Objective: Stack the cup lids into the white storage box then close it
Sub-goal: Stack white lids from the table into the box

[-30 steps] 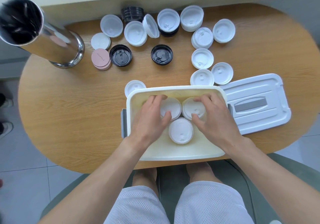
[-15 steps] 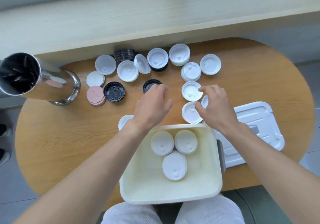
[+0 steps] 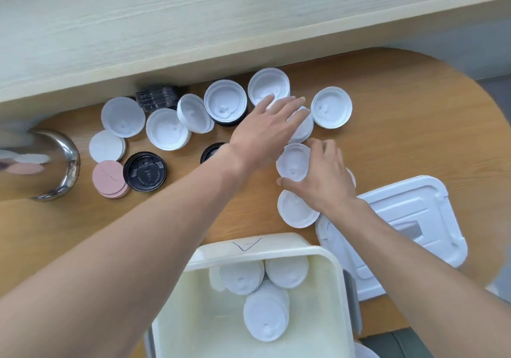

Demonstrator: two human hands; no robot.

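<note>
The white storage box (image 3: 276,247) stands open at the table's near edge, with three stacks of white lids (image 3: 266,313) inside. Its white cover (image 3: 431,200) lies flat on the table to the right. My right hand (image 3: 325,176) curls its thumb and fingers round a white lid (image 3: 293,161) just beyond the box. Another white lid (image 3: 296,211) lies under that wrist. My left hand (image 3: 265,128) reaches farther out, fingers straight, over a stack of white lids (image 3: 302,132). More white lids (image 3: 225,100) sit along the back.
A shiny steel cylinder (image 3: 47,164) stands at the left edge. Black lids (image 3: 145,175) and pink discs (image 3: 109,179) lie beside it, and a dark stack (image 3: 156,99) sits at the back. A pale wooden ledge (image 3: 193,25) borders the table's far side.
Both hands have left the box and moved forward to the loose white lids on the table. The view has tipped forward, so the box now sits lower in the frame.
</note>
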